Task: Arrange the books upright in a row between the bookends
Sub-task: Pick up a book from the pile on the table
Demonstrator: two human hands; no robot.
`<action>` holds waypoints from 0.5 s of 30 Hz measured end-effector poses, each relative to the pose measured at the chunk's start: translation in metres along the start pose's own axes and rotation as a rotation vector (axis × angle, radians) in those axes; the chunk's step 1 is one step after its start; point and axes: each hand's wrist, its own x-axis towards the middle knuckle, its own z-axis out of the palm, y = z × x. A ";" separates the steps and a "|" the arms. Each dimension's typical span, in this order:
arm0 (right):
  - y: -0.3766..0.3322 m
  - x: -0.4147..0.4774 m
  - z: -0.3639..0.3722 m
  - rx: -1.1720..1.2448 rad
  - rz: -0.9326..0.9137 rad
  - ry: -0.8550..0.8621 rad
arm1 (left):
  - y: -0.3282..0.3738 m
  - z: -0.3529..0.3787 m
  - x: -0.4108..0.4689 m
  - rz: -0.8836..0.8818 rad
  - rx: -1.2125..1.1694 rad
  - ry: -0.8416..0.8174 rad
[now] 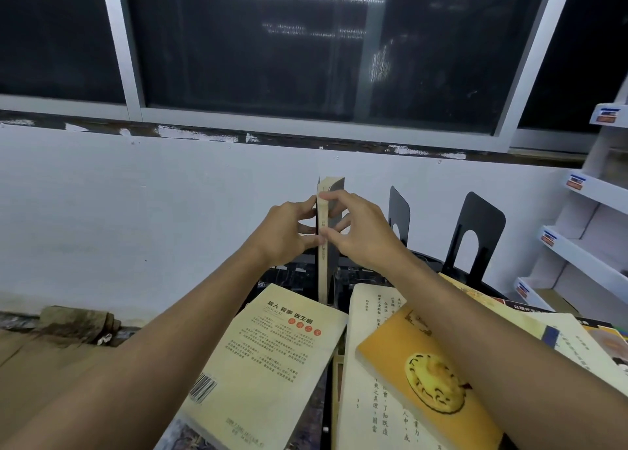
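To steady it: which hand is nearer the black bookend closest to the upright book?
Right. The right hand, pinching the upright book, sits just left of that bookend; the left hand holds the book's far side.

Colour rundown: the thin upright paperback book (323, 272) has a cream spine and a dark grey cover. The arched metal bookend (400, 208) and its twin bookend (484, 211) are plain black. The flat cream paperback (272, 364) has black print, red seals and a striped barcode. The orange softcover book (387, 351) sports a yellow round emblem. The white cardboard shelf (598, 194) carries blue-and-red labels.
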 end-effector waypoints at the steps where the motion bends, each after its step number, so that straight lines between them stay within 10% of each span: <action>1: 0.000 0.001 -0.002 -0.012 -0.003 -0.025 | -0.001 0.001 -0.001 0.009 -0.007 -0.009; 15: 0.001 -0.003 -0.009 0.013 -0.006 -0.100 | -0.004 0.010 -0.010 0.037 0.003 0.051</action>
